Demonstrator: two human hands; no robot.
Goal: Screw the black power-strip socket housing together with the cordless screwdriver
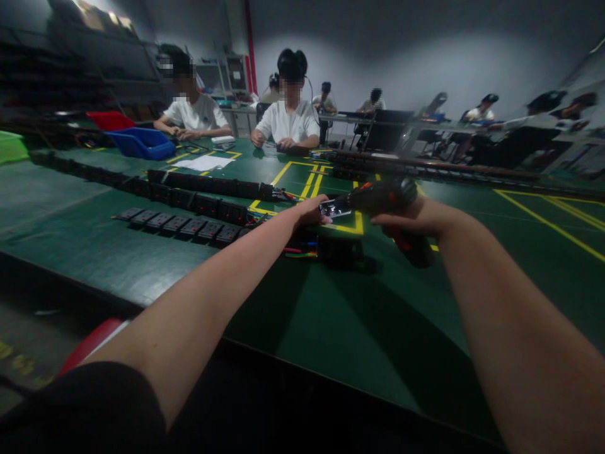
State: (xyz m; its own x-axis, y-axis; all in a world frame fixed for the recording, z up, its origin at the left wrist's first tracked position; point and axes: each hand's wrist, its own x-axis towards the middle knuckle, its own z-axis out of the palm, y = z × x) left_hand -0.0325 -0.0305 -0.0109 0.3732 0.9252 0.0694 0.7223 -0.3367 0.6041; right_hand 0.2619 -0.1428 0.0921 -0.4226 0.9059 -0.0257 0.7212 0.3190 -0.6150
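Note:
My right hand (410,217) is wrapped round the grip of a black and red cordless drill (385,194), which points to the left. The drill's front end meets a small shiny piece (336,207) that my left hand (309,211) holds, its fingers partly hidden behind my wrist. Just below, a black block (341,250) has coloured wires (302,252) running to its left side. A black strip of socket modules (189,227) lies beside my left forearm and passes behind it. Where the drill's tip touches is too blurred to tell.
Longer black strips (208,184) lie further back on the green table (293,328), which has yellow tape lines (543,217). A blue bin (142,144), a red bin (111,121) and white paper (204,162) are at the far left. Several people sit opposite and beyond.

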